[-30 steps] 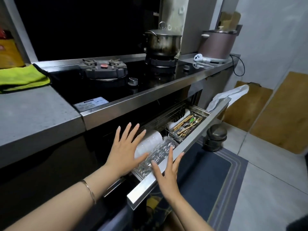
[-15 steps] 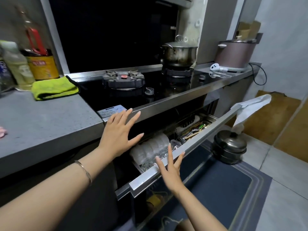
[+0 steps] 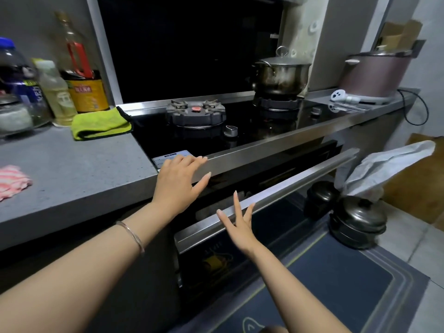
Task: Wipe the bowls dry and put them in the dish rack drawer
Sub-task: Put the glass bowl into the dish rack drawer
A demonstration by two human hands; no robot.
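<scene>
The dish rack drawer (image 3: 276, 193) under the stove stands only a narrow gap open, its steel front rail running from lower left to upper right. A sliver of the white bowls (image 3: 240, 195) shows through the gap; the rest of the drawer's contents are hidden. My right hand (image 3: 237, 222) presses its spread, straight fingers against the drawer's front rail. My left hand (image 3: 179, 182) is open, with its fingertips resting on the steel front edge of the stove top (image 3: 240, 159). Neither hand holds anything.
A yellow-green cloth (image 3: 101, 124) and a pink striped cloth (image 3: 13, 180) lie on the grey counter beside several bottles (image 3: 55, 92). A steel pot (image 3: 280, 74) sits on the far burner. A black lidded pot (image 3: 358, 222) stands on the floor mat, a white cloth (image 3: 384, 169) hangs at the drawer's end.
The drawer has slid inward from wide open to nearly shut under my right hand. My left hand rose from above the bowls to the stove's front edge.
</scene>
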